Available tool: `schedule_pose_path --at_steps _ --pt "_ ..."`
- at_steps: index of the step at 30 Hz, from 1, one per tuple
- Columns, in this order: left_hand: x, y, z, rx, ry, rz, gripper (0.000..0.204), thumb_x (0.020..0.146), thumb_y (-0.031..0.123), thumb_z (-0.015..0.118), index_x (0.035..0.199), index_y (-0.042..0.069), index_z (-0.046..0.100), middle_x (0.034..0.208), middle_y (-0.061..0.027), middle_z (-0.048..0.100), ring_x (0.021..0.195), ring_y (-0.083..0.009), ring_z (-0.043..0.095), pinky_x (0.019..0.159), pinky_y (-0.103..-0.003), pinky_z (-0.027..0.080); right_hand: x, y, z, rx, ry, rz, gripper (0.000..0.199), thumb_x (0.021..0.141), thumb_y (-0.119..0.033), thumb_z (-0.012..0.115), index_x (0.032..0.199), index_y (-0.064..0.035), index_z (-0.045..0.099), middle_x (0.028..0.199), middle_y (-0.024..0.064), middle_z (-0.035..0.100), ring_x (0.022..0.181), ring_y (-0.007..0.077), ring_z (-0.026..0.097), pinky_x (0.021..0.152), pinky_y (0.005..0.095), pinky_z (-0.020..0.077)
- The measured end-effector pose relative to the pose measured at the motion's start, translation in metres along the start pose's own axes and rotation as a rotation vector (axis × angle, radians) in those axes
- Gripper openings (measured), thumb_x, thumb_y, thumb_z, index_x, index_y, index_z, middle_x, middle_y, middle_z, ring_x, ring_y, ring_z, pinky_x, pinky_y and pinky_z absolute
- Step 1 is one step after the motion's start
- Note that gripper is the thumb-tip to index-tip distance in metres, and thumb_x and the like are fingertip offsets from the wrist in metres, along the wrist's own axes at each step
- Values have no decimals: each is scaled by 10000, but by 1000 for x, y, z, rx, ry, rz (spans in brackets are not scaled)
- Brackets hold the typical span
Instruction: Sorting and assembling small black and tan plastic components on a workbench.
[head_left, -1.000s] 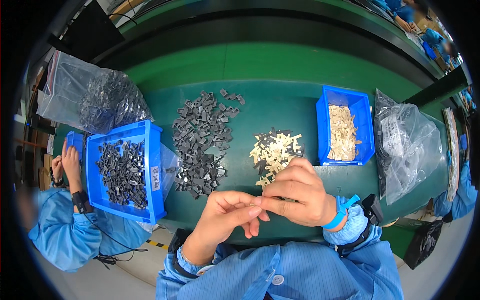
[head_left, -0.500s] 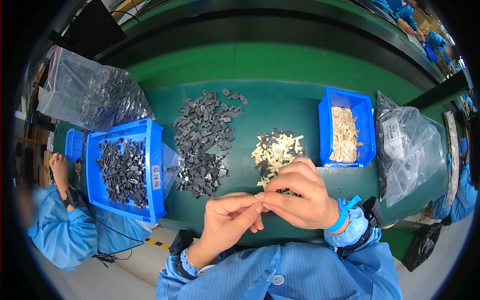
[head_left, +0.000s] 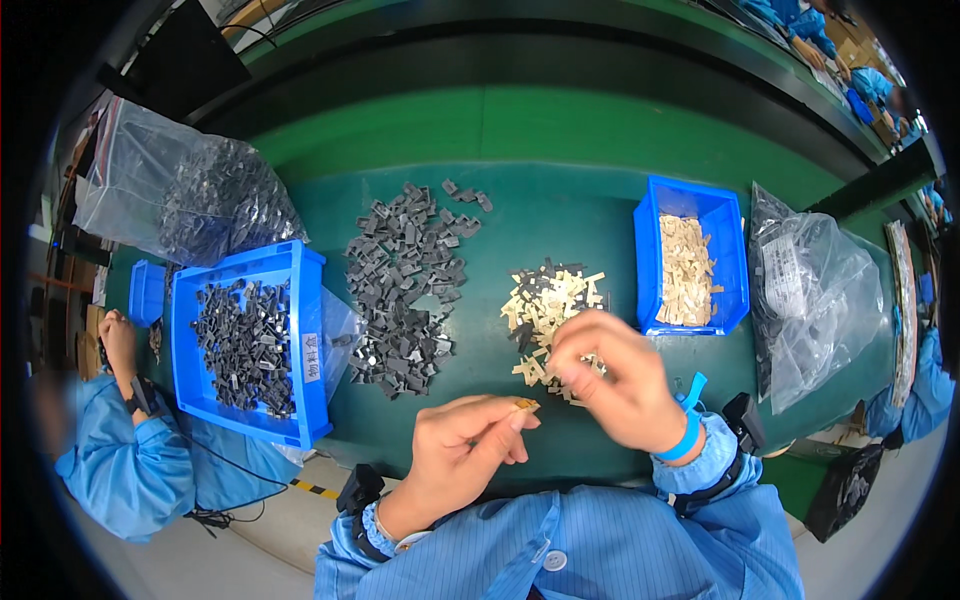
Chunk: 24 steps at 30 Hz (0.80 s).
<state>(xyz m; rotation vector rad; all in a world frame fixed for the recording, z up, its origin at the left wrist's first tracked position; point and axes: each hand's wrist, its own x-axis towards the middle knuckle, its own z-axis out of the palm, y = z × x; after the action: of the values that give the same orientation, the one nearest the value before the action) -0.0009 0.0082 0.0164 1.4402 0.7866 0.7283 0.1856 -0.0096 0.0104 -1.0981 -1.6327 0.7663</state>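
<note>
- Head view, nearest to me: the left hand [head_left: 460,455] sits low in the middle, thumb and index finger pinched together.
- Between those two fingertips is the small tan piece [head_left: 526,404], its end poking out past them toward the right; the fingers hide the rest.
- Just beyond, apart from the left one, the right hand [head_left: 625,385] hangs with curled fingers over the near edge of a loose heap of cream and dark pieces [head_left: 555,305]. Its thumb and index tips look close together; I cannot tell whether they hold anything.
- Left of that heap, a longer pile of dark grey parts [head_left: 405,290] spreads over the green tabletop [head_left: 560,210].
- Farther out, a blue bin of dark parts [head_left: 308,290] stands to the left, and a smaller blue bin of tan pieces [head_left: 648,265] to the right.
</note>
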Motion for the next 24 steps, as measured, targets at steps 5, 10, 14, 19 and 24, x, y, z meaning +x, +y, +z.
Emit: schedule_pose_path --at_steps 5,10,14,19,24 --pt "0 1 1 -270 103 -185 178 891 95 515 934 -47 614 766 -105 635 572 -126 609 485 -223 494 -3 -3 1 604 23 488 122 854 -78 571 913 26 597 786 41 592 682 74 541 601 219 459" --pt "2 3 10 -186 155 -184 226 902 128 499 920 -69 608 753 -136 635 542 -161 610 472 -238 493 -8 -2 10 666 -16 562 151 827 -41 602 958 34 604 810 63 615 706 91 571 598 208 465" --pt "4 1 10 -152 142 -172 210 895 112 510 944 -68 605 759 -127 638 562 -161 616 504 -235 501 -9 -1 10 593 -18 485 140 828 -47 605 943 34 604 813 60 611 712 86 563 607 213 460" --pt "10 -3 8 -65 242 75 136 821 31 597 922 -51 635 944 -154 601 731 -153 606 561 -225 504 -7 -2 7 443 -73 438 149 826 -63 613 937 35 602 811 59 609 715 85 556 614 211 455" --pt "10 -6 10 -34 318 122 115 787 8 626 891 -34 652 972 -129 560 754 -131 562 630 -214 476 -5 -4 9 584 -25 556 108 829 -74 607 891 13 621 737 36 607 668 66 548 585 212 455"
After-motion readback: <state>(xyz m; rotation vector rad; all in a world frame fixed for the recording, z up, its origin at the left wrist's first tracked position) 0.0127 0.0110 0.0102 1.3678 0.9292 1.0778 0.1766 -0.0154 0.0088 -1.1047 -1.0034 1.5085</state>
